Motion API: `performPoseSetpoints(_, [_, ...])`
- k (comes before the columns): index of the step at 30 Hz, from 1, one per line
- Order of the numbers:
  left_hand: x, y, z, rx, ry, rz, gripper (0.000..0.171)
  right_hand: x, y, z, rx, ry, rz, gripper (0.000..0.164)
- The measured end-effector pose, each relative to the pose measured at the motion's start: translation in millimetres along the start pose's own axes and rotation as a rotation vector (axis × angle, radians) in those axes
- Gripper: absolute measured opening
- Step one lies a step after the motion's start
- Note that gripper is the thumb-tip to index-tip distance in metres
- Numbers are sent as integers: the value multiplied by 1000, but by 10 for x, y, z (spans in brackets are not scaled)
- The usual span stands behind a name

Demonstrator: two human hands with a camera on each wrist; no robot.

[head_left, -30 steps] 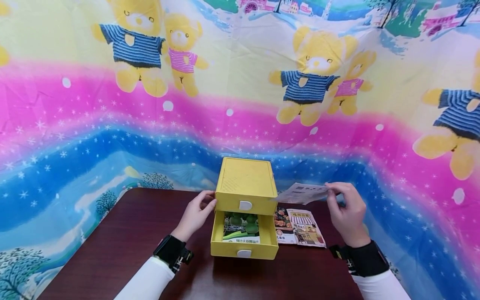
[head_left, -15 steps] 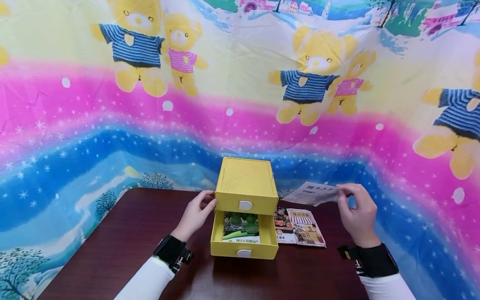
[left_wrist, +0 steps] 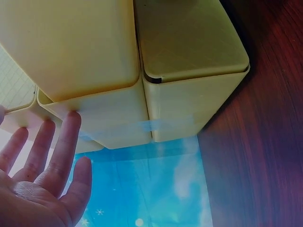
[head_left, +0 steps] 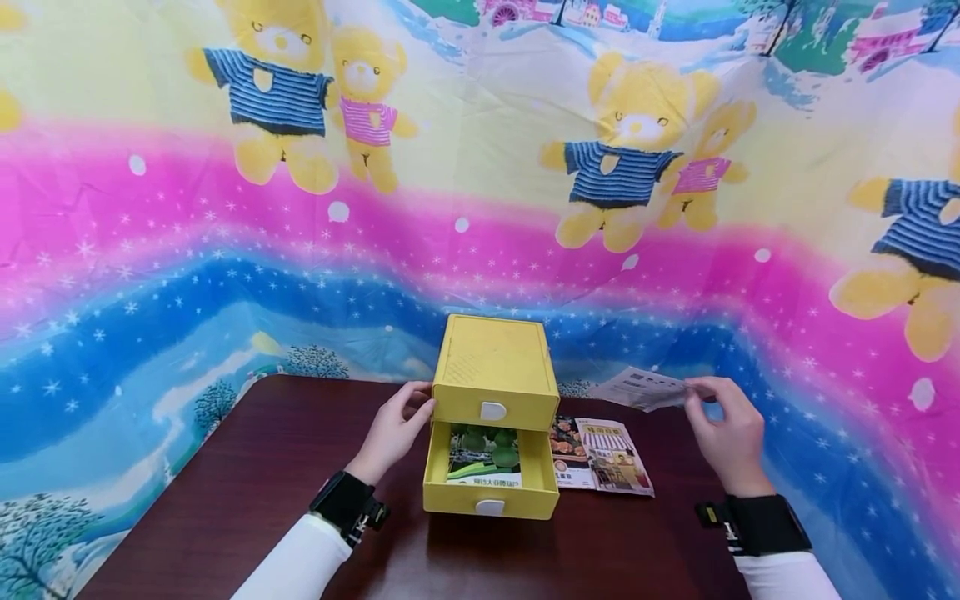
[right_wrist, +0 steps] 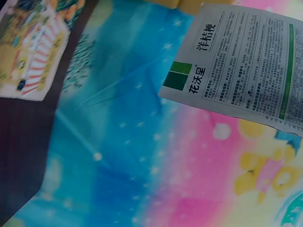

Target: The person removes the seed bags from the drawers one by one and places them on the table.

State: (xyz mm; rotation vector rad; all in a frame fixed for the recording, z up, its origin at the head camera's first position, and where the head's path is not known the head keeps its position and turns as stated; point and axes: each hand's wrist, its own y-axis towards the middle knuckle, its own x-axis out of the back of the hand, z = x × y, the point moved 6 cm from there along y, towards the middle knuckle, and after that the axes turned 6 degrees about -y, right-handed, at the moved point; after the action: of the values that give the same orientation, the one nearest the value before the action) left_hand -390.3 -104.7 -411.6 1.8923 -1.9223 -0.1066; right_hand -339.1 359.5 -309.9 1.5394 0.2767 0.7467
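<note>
A yellow two-drawer box (head_left: 495, 358) stands on the table, its lower drawer (head_left: 538, 467) pulled out. Inside that drawer lies a packet printed with green gourds (head_left: 483, 457). My left hand (head_left: 393, 425) rests its fingertips against the box's left side; in the left wrist view the fingers (left_wrist: 66, 137) are nearly straight. Above the table to the right, my right hand (head_left: 727, 429) pinches a seed packet (head_left: 641, 390) by its right edge. The right wrist view shows this packet (right_wrist: 236, 66) with its printed text side, but not the hand.
Two more packets lie right of the box: one with a striped awning picture (head_left: 617, 458), the other a dark food-like print (head_left: 570, 454), partly hidden by the box. The dark wooden table (head_left: 285, 475) meets a patterned cloth backdrop (head_left: 405, 250) behind.
My right hand has moved right, carrying the seed packet away from the box. The left hand keeps its place, and the lower drawer stays out.
</note>
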Motion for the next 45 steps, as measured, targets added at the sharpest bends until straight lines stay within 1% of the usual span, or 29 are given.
performPoseSetpoints(4, [-3,-2,3,1,3,-2,36,-18,-97,-153,-59,-45,74,18])
performPoseSetpoints(11, [2,-2,0,-5,14,-9,36,-734,-1453,-2562,-169,-139,143,34])
performPoseSetpoints(13, [3,0,2,-7,16,-9,37,-729,-1512,-2593,-201,-165,174,34])
performPoseSetpoints(15, [3,-1,7,-6,18,-8,37,-710,-1548,-2578,-225,-181,194,32])
performPoseSetpoints(17, [1,-2,8,-2,18,-6,37,-657,-1534,-2476,-234,-188,208,30])
performPoseSetpoints(19, [-1,-6,11,3,18,-4,36,-572,-1455,-2259,-242,-183,216,27])
performPoseSetpoints(21, [-2,-11,9,8,16,-4,36,-451,-1285,-1890,-249,-142,244,23])
performPoseSetpoints(24, [-1,-9,9,4,20,-9,36,-279,-1003,-1324,-267,-115,300,18])
performPoseSetpoints(26, [-1,-6,9,1,24,-13,36,-205,-869,-1062,-277,-117,356,18])
performPoseSetpoints(28, [0,-6,6,1,26,-14,36,-180,-831,-961,-286,-150,404,20])
performPoseSetpoints(31, [-2,-11,4,5,21,-12,36,-184,-862,-954,-299,-187,462,20])
performPoseSetpoints(36, [-6,-14,2,5,12,-8,36,-185,-994,-1063,-319,-192,503,19])
performPoseSetpoints(40, [-7,-13,3,4,10,-9,36,-166,-1089,-1155,-346,-191,511,19])
performPoseSetpoints(45, [-7,-12,11,3,3,-9,36,-145,-1182,-1248,-360,-226,512,18])
